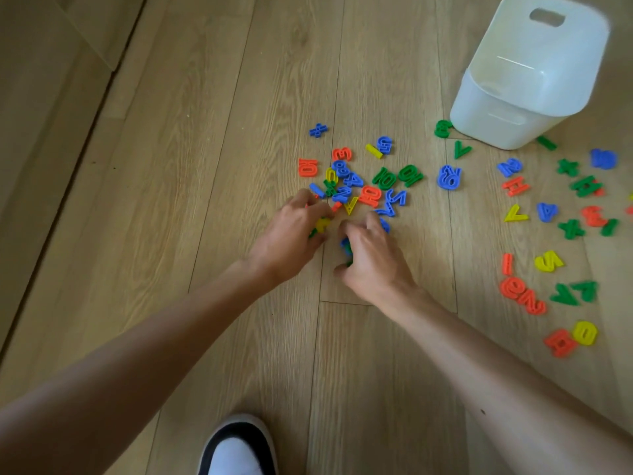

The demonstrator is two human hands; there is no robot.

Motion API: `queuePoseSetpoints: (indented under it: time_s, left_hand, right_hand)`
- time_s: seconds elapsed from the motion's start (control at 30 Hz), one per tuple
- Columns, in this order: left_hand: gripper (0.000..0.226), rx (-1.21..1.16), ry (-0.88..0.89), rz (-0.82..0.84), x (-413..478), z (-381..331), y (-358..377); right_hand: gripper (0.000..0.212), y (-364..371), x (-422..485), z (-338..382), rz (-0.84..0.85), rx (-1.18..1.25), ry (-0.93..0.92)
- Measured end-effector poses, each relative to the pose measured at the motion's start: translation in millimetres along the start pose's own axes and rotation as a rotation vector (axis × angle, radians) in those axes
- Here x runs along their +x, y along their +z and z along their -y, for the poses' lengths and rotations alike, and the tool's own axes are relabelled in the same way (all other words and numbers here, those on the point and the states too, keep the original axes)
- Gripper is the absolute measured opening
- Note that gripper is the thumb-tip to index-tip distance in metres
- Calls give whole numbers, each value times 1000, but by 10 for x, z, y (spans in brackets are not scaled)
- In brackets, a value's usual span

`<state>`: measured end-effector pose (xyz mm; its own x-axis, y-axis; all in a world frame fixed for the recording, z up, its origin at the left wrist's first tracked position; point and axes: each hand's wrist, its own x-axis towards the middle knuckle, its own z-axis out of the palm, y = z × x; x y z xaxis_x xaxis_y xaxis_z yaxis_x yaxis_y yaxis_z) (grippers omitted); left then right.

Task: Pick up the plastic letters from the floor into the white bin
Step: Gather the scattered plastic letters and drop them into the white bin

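Note:
Several coloured plastic letters and numbers lie scattered on the wooden floor, with a dense pile in the middle and a looser spread at the right. My left hand rests at the pile's near edge, fingers curled around yellow and green pieces. My right hand is beside it, closed around blue and green pieces. The white bin stands at the upper right, tilted, its opening facing the letters.
A foot in a white sock and black slipper is at the bottom centre. A wall or skirting edge runs diagonally along the left. Bare floor lies to the left of the pile.

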<state>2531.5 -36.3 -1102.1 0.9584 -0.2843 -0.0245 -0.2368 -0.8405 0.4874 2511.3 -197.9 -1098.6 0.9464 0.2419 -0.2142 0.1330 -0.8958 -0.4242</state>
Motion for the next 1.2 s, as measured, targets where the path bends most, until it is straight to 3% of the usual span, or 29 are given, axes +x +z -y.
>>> queuePoseSetpoints:
  time_s: [0.13,0.27,0.37,0.47,0.57,0.67,0.77,0.9,1.2]
  left_hand:
    - [31,-29,8,-61,391,-24,-133]
    - [35,-24,44,15,694,49,-146]
    - [40,0,75,79,728,150,-108]
    - [43,-23,120,38,708,224,-71]
    - [68,73,151,-16,698,269,-47]
    - [105,239,158,67,700,276,-4]
    - [120,302,162,127,754,276,49]
    - [113,426,222,112,844,308,102]
    - [83,427,367,72,921,347,138]
  right_hand:
    - [42,-170,166,-118,-60,106,50]
    - [43,-378,548,-226,-132,106,65]
    - [48,-387,744,-296,-107,85,57]
    - [49,-333,810,-350,-82,37,32]
    - [55,-319,817,-378,-91,13,-4]
    - [71,-364,814,-409,-116,-45,-14]
    - [90,-395,832,-436,-92,-124,30]
    - [95,-406,891,-426,13,-182,72]
    - [68,-386,957,-440,8,-160,-29]
